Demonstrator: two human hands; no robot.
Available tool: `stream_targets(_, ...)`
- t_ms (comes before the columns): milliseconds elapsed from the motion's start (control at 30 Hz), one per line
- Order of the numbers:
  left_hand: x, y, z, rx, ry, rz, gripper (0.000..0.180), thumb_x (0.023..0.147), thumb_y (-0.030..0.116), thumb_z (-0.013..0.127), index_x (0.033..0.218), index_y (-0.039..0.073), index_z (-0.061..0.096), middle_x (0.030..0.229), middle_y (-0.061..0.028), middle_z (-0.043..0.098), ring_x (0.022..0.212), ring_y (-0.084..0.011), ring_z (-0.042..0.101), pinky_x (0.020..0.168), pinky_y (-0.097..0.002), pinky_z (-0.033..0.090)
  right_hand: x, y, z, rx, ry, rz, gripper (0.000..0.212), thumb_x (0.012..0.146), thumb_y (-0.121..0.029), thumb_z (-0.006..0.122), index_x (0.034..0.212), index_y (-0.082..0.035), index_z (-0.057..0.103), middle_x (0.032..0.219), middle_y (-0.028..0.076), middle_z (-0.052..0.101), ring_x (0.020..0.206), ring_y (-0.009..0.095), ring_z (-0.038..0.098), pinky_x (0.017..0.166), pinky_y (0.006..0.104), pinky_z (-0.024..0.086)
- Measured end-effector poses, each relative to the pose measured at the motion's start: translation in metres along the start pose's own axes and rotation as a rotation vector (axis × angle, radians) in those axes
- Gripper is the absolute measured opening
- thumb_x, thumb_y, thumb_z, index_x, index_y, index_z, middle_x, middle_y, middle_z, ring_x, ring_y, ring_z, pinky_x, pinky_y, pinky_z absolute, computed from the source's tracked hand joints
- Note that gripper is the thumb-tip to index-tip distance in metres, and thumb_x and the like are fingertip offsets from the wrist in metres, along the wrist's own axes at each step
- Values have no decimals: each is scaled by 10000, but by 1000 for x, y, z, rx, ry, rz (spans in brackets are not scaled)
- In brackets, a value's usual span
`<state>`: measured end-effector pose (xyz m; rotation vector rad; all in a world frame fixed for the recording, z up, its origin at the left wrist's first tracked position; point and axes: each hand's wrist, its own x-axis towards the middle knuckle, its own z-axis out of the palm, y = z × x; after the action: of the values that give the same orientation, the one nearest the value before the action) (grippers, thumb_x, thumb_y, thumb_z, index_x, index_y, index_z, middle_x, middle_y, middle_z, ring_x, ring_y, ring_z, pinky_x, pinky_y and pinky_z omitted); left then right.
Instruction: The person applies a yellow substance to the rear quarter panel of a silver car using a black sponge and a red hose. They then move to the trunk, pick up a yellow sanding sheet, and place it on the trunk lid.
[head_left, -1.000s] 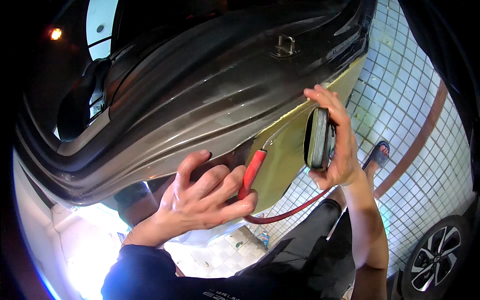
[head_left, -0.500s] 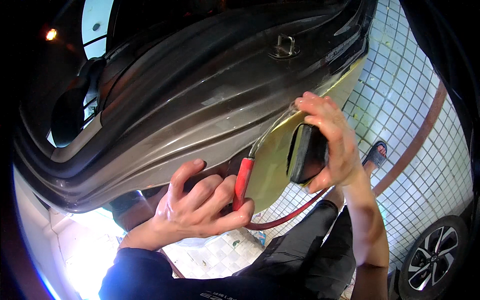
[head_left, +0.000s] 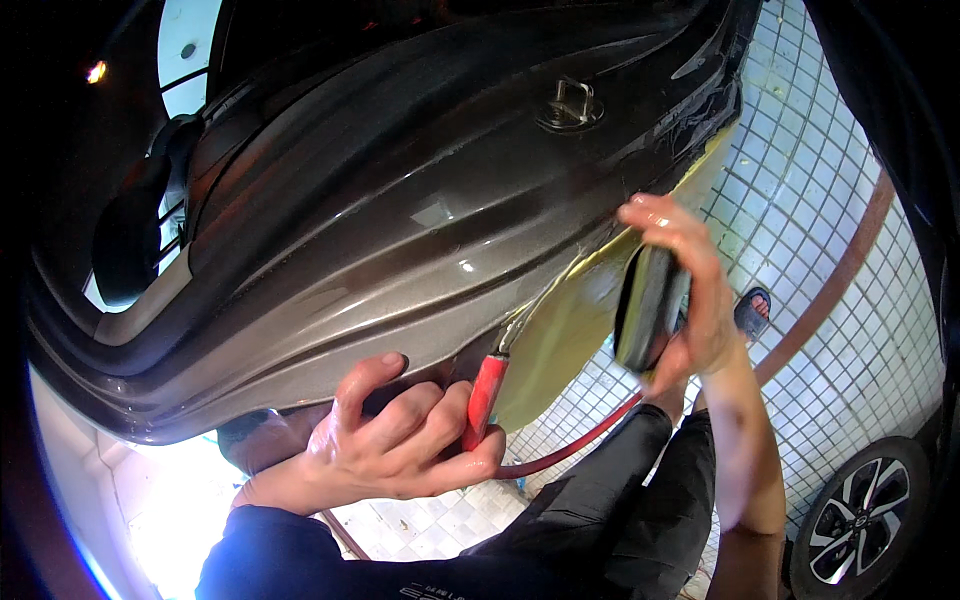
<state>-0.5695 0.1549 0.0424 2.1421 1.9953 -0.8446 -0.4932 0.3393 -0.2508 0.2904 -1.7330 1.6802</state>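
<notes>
My left hand (head_left: 400, 430) is closed round the end of a red hose (head_left: 484, 400), with the index finger stretched up beside the car body. Thin clear streams, apparently water, run from the hose tip toward the panel's lower edge. My right hand (head_left: 695, 285), partly blurred, grips a thick black block (head_left: 645, 310) with a paler edge; its exact kind is unclear. A yellowish translucent sheet (head_left: 560, 330) hangs along the edge of the dark, glossy car panel (head_left: 400, 250), just behind the block.
A metal striker loop (head_left: 572, 105) stands out from the panel. More red hose (head_left: 570, 458) curves behind my hands. Below lies a tiled floor (head_left: 790, 190), crossed by a brownish band (head_left: 840, 270). A car wheel (head_left: 860, 510) is at the lower right; a sandalled foot (head_left: 752, 312) shows on the tiles.
My right hand and the black block have moved right, and the block is tilted more upright. My left hand with the hose end sits slightly lower in view; its grip is the same.
</notes>
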Motion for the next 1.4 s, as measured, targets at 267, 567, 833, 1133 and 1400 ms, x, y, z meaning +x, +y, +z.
stream_targets(267, 0, -4, -1, -21, -15, 16, 206, 829, 301, 720, 960, 414, 608, 992, 38, 641, 872, -153, 560, 1044, -535, 443, 18, -38, 32, 35, 58, 4, 994, 847, -840, 567, 1350, 15, 515, 1388, 264, 599, 1289, 461, 587, 1127, 609, 425)
stream_targets(567, -1, -3, -4, -55, -43, -4, 228, 818, 288, 730, 972, 411, 615, 1005, 30, 646, 885, -160, 577, 1063, -543, 431, 17, -40, 32, 55, 84, 4, 999, 845, -824, 605, 1374, 15, 482, 1369, 271, 604, 1282, 464, 591, 1113, 612, 439)
stream_targets(833, -3, -4, -2, -50, -26, 20, 216, 809, 354, 771, 943, 432, 621, 1009, 59, 616, 899, -158, 547, 1033, -539, 442, 14, -32, 35, 86, 111, -27, 973, 843, -776, 666, 1381, 16, 491, 1391, 277, 603, 1281, 475, 597, 1097, 583, 473)
stream_targets(1133, 2, -5, -3, -45, -2, 17, 183, 817, 354, 774, 893, 414, 618, 1024, 65, 631, 881, -157, 534, 994, -517, 452, -19, -8, 40, 75, 615, 620, 948, 973, -407, 709, 1627, 57, 203, 1352, 220, 472, 1146, 274, 566, 945, 400, 535)
stream_targets(1400, 9, -8, 0, -78, 51, -5, 170, 801, 270, 704, 833, 394, 592, 1051, 63, 695, 851, -154, 520, 962, -482, 450, 0, -29, 58, -117, 604, 1006, 786, 1065, -333, 603, 1649, 27, 219, 1288, 273, 584, 1169, 319, 541, 1065, 427, 423)
